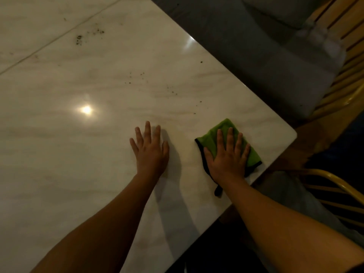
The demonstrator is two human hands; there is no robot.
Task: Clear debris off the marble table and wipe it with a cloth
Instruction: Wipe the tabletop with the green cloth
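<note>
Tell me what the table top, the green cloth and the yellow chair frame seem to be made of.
Table top: polished stone, likely marble; pale veining and a sharp lamp reflection.
Green cloth: soft fabric, perhaps microfibre, with dark edging; it folds limply.
Chair frame: glossy yellow bent rods, perhaps rattan or painted metal; too dim to tell.

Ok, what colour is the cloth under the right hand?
The folded cloth is bright green with black edging, clearest in the head view.
</note>
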